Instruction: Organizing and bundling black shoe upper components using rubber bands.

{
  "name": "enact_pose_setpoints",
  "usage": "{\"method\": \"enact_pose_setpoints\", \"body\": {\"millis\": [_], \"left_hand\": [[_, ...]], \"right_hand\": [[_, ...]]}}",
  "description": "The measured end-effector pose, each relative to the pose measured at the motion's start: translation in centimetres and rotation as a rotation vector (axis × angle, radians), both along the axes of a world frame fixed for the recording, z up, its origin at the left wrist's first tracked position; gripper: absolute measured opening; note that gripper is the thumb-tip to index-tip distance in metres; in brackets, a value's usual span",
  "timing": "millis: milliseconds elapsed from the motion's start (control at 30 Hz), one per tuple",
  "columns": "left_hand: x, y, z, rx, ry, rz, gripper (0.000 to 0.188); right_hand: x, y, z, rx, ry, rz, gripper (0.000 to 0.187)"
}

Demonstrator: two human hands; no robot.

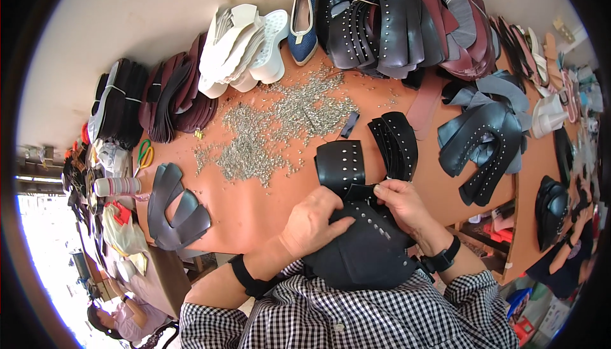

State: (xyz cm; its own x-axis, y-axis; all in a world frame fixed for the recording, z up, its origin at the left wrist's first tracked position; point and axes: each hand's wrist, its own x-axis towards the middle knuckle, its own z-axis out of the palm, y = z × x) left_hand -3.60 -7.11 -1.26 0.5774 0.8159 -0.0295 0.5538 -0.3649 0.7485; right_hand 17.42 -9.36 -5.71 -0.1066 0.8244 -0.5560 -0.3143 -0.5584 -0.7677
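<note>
My right hand (404, 206) pinches the edge of a small black leather piece (361, 192) above my lap. Beside that piece is my left hand (312, 218), its fingers curled in and the thumb sticking out; whatever they grip is hidden. Over my lap lies a black cloth (363, 253) with several loose metal studs (380, 227) on it. Just ahead, a curved black leather strap (340, 163) with a line of studs rests at the table edge. A fanned stack of studded black straps (396, 145) is to its right.
Metal studs (305, 110) are spread over the orange table (235, 215). Black leather uppers (178, 209) and scissors (145, 155) lie left. At the back stand white soles (238, 49), a blue shoe (302, 27) and studded uppers (375, 24). More studded uppers (484, 139) lie right. Other people sit at both sides.
</note>
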Motion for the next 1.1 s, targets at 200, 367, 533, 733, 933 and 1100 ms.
{"method": "enact_pose_setpoints", "body": {"millis": [200, 367, 533, 733, 933, 1100], "left_hand": [[0.3, -1.5, -0.9, 0.297, -0.022, -0.159, 0.024], [0.1, -1.8, -0.7, 0.306, -0.09, -0.222, 0.017], [0.1, 0.0, 1.1, -0.506, -0.263, 0.276, 0.026], [1.1, 2.8, -1.9, -0.135, -0.045, 0.265, 0.065], [2.0, 4.7, -4.8, -0.444, -0.31, 0.399, 0.038], [2.1, 3.8, -4.2, -0.73, -0.735, 0.47, 0.033]], "right_hand": [[-0.6, -0.7, 0.9, 0.006, -0.042, 0.015, 0.018], [-0.5, -1.1, 1.5, -0.096, 0.012, -0.047, 0.012], [0.9, -2.4, 2.0, -0.069, 0.18, -0.023, 0.007], [1.0, -3.3, 2.9, 0.022, 0.174, 0.027, 0.007], [1.1, -4.0, 2.9, 0.068, 0.066, 0.08, 0.007], [1.1, -5.6, 3.1, -0.028, 0.127, -0.042, 0.01]]}}
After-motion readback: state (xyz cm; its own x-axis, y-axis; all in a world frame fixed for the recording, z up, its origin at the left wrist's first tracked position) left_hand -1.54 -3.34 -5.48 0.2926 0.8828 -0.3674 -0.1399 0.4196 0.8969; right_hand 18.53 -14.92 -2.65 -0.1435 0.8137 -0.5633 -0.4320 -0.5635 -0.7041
